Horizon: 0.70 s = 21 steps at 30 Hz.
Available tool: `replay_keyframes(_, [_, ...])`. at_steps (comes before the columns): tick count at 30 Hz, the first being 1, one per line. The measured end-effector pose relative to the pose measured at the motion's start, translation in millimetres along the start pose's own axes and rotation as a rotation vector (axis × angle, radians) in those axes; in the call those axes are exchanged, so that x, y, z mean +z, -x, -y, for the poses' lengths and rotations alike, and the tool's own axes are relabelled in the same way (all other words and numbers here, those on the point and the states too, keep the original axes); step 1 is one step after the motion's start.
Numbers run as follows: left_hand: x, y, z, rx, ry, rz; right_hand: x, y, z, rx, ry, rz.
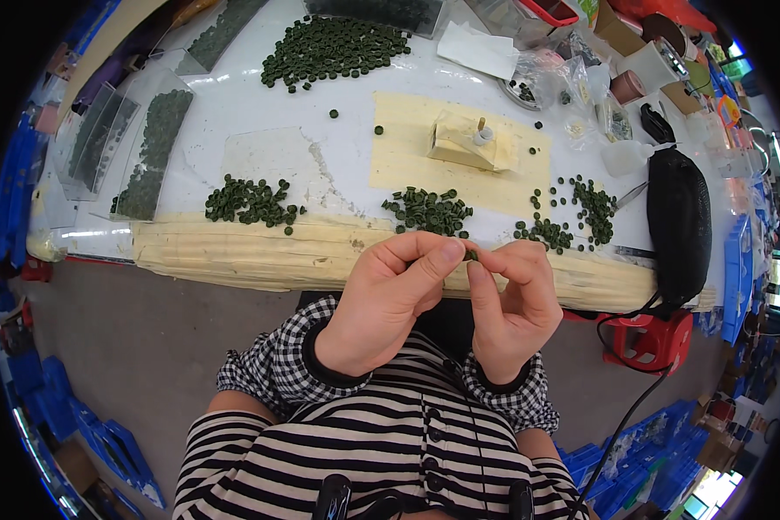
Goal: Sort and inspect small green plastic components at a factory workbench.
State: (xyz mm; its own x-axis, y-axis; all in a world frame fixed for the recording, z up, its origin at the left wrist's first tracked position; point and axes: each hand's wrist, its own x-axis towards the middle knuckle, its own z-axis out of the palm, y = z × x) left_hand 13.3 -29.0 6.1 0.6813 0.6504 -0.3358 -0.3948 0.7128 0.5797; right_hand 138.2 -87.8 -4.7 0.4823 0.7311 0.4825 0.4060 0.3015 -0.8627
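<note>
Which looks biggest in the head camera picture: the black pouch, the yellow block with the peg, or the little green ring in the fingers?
1. black pouch, clearly the largest.
2. yellow block with its peg, smaller.
3. green ring, pinched between the left hand and right hand, tiny even though nearest the camera.
</note>
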Motion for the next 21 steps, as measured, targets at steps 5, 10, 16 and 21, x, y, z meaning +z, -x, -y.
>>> replay_keyframes(5, [3,0,-1,-0.021,-0.069,-0.031,2,0,-1,-0.137,0.171,-0.034])
replay_keyframes(10, [4,1,-1,-0.023,-0.058,-0.053,4,2,-1,-0.254,0.3,-0.058])
replay_keyframes(16, [4,1,4,0.034,0.001,-0.02,8,8,1,-0.267,0.26,-0.072])
replay_keyframes(21, [4,-2,9,0.112,0.014,-0.076,10,9,0,-0.211,0.161,-0.043])
